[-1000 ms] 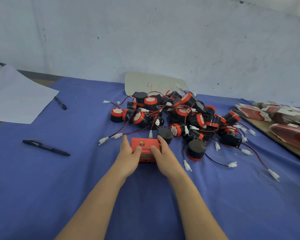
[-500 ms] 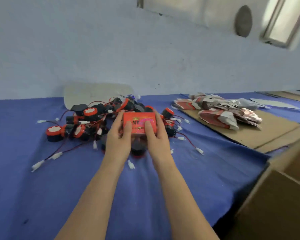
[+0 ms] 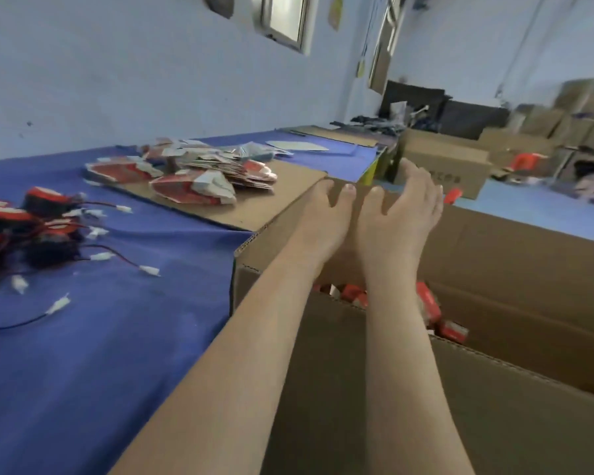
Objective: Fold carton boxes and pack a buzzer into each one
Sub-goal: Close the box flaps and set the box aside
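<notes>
Small red cartons (image 3: pixel 430 301) lay inside a big corrugated shipping box (image 3: pixel 528 269) standing against the blue-clothed surface (image 3: pixel 100 337). Above them the left hand (image 3: pixel 323 217) and right hand (image 3: pixel 402 210) hovered side by side, each grip wide and empty, fingers spread. On the cloth lay tangled, wired black-and-red buzzers (image 3: pixel 31 217) and flat glossy carton blanks (image 3: pixel 192 176) heaped on a cardboard sheet (image 3: pixel 254 210), below a pale wall (image 3: pixel 117 80).

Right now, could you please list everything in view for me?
Cloth-covered table: one, blue, left half.
Wired round buzzers: tangled pile, black and red, table's left.
Cardboard sheet: one, brown, table's far end.
Flat unfolded cartons: one heap, red and white, on the sheet.
Large open corrugated box: one, brown, beside the table.
Small folded cartons: several, red, inside that box.
Left hand: one, fingers spread, empty, over the box.
Right hand: one, likewise, beside the left.
</notes>
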A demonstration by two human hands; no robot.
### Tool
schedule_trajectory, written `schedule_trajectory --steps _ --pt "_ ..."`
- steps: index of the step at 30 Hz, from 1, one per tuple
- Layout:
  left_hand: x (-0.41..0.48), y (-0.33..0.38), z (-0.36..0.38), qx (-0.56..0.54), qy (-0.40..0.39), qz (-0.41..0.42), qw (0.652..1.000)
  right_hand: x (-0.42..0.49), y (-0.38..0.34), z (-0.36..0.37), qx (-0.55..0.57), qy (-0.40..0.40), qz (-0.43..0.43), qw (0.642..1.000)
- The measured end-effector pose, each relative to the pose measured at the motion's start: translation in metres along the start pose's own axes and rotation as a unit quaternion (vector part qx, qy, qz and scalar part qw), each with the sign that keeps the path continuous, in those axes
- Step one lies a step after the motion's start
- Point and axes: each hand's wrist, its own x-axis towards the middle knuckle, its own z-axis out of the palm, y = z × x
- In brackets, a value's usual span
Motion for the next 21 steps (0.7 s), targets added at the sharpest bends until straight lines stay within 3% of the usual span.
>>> schedule_trajectory --steps 3,6,8,11,14,18,21 --pt "0.008 -0.005 -0.049 -0.064 0.121 0.014 0.991 -0.027 -0.033 0.038 0.218 -0.044 -0.036 0.974" --pt "0.020 -0.022 -0.124 -0.112 0.242 -0.007 0.964 -0.054 -0.065 0.108 0.341 -0.148 -0.012 0.928" --pt "0.031 -0.045 -0.177 -0.098 0.305 -0.037 0.947 -0.073 -0.080 0.168 0.388 -0.246 0.067 0.886" --pt "0.049 -0.086 -0.235 -0.122 0.348 -0.110 0.923 -0.091 -0.084 0.256 0.408 -0.327 0.280 0.805" --pt "0.073 -0.126 -0.267 -0.119 0.352 -0.159 0.914 -0.087 -0.066 0.322 0.377 -0.260 0.378 0.805" --pt "0.112 -0.157 -0.282 -0.134 0.328 -0.190 0.916 -0.065 -0.046 0.377 0.359 -0.156 0.382 0.837" --pt "0.141 -0.168 -0.281 -0.154 0.303 -0.202 0.919 -0.043 -0.039 0.407 0.375 -0.107 0.402 0.828"
